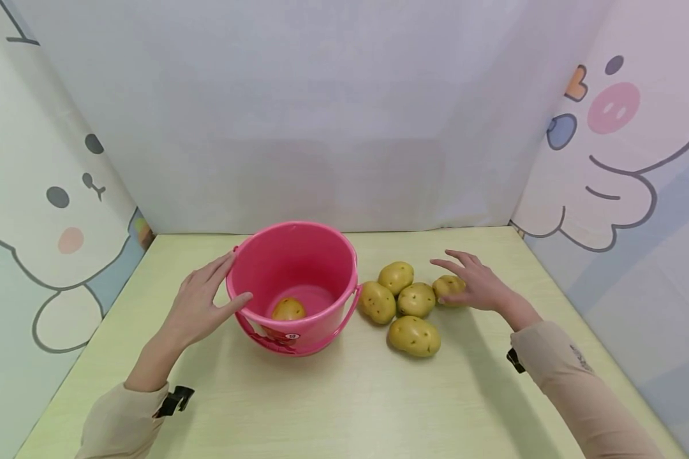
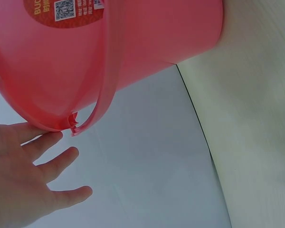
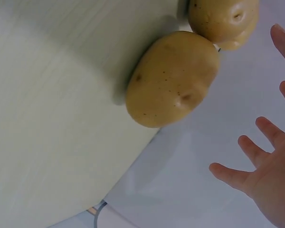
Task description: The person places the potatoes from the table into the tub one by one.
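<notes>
A pink bucket [image 1: 293, 255] stands upright on the table, with one potato [image 1: 289, 310] on its floor. My left hand [image 1: 198, 309] is at the bucket's left side, fingertips touching the rim near the handle joint and the thumb extended over the front rim. In the left wrist view, its fingers [image 2: 59, 165] are spread and mostly straight. To the right, my right hand [image 1: 485, 287] hovers with spread fingers over the rightmost potato [image 1: 449, 284], partly covering it. The right wrist view shows that potato [image 3: 173, 78] apart from the fingertips.
Several more potatoes cluster right of the bucket, including a front one [image 1: 414, 336] and a back one [image 1: 396, 277]. The bucket's handle [image 1: 344, 322] hangs down at the front. A pale wall [image 1: 333, 127] closes the back, with cartoon-printed panels [image 1: 620, 166] at both sides.
</notes>
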The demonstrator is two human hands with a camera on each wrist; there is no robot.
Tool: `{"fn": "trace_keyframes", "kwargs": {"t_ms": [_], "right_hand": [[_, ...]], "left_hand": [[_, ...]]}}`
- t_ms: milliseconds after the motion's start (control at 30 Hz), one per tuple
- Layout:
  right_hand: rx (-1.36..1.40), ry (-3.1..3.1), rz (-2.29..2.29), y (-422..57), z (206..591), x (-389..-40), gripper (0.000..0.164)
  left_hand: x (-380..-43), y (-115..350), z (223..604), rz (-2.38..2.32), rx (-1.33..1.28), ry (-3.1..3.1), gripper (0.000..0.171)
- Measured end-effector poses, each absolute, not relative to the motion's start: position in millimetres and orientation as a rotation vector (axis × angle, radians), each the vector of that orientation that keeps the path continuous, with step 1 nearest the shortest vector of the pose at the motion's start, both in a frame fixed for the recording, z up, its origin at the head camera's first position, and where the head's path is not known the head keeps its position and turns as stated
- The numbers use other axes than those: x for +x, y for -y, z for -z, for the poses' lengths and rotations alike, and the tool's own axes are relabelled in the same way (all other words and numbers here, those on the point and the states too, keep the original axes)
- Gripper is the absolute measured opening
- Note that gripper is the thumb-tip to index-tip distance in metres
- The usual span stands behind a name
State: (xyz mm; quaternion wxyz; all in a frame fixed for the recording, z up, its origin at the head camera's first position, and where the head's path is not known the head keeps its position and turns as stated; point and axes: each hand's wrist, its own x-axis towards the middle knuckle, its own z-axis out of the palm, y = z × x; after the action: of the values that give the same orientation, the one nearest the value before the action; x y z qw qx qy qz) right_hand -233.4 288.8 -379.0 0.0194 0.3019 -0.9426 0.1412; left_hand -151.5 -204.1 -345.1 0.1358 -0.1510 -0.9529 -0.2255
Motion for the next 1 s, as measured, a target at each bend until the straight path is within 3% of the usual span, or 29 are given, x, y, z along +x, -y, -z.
{"fn": "trace_keyframes", "kwargs": {"t_ms": [1000], "right_hand": [[0.854,3.029,-0.623,-310,427,-242,0.072]], "left_hand": [[-151,204,345,0.654,-0.44,2.76,0.076]]}}
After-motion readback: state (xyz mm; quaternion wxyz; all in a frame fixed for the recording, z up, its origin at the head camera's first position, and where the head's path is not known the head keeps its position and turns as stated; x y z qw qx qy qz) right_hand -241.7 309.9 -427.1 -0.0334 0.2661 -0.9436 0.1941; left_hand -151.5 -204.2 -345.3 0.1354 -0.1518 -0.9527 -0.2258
